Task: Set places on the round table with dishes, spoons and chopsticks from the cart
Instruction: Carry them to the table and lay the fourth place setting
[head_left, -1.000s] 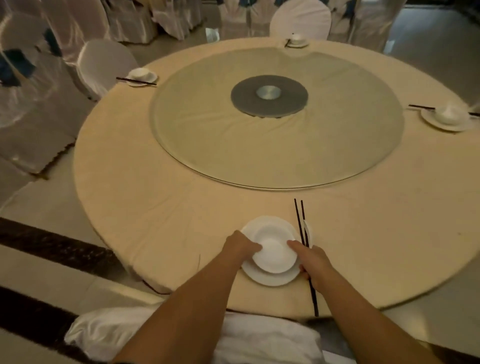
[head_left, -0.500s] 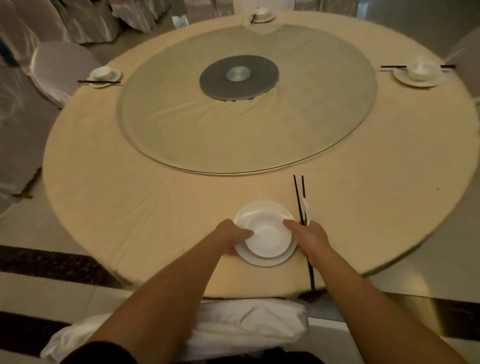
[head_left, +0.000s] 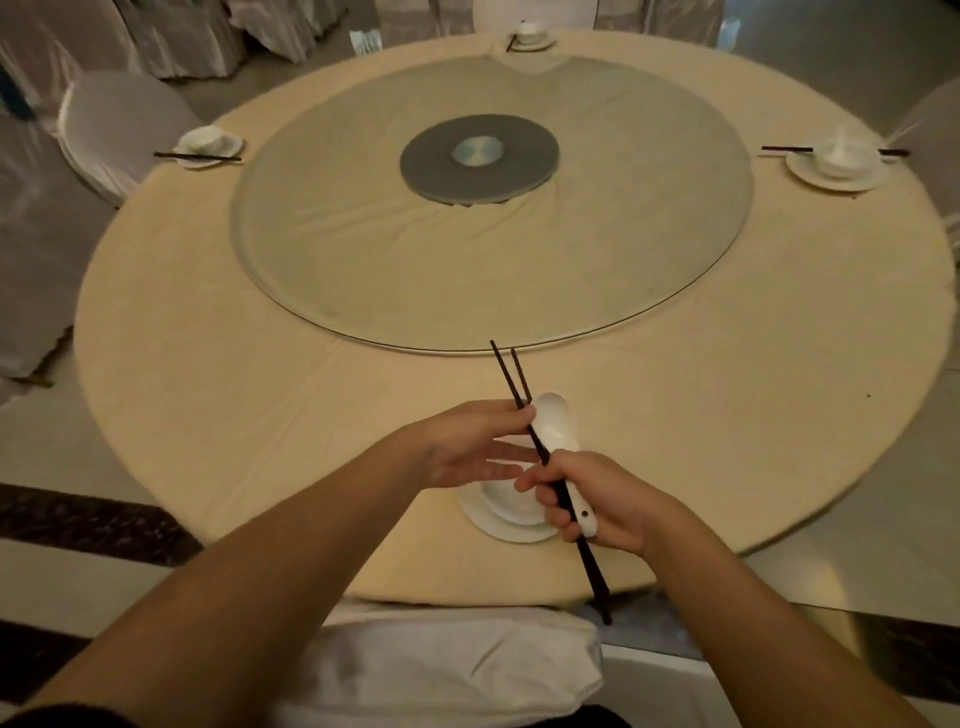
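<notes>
A white plate (head_left: 480, 517) with a white bowl (head_left: 506, 501) on it sits near the front edge of the round table (head_left: 260, 395). My right hand (head_left: 597, 501) is above it, gripping a white spoon (head_left: 556, 423) and a pair of dark chopsticks (head_left: 511, 379) together. The chopsticks point away from me, and their rear ends stick out past the table edge. My left hand (head_left: 470, 441) pinches the chopsticks between thumb and forefinger just left of the spoon's bowl, its other fingers spread.
Three other set places lie at the left (head_left: 208, 145), far (head_left: 530, 37) and right (head_left: 836, 163) of the table. A glass turntable (head_left: 363, 260) covers the middle. White-covered chairs ring the table, one (head_left: 447, 670) right under my arms.
Both hands left the bowl and plate. My right hand lifted the spoon and chopsticks off the cloth, and my left hand moved up to the chopsticks.
</notes>
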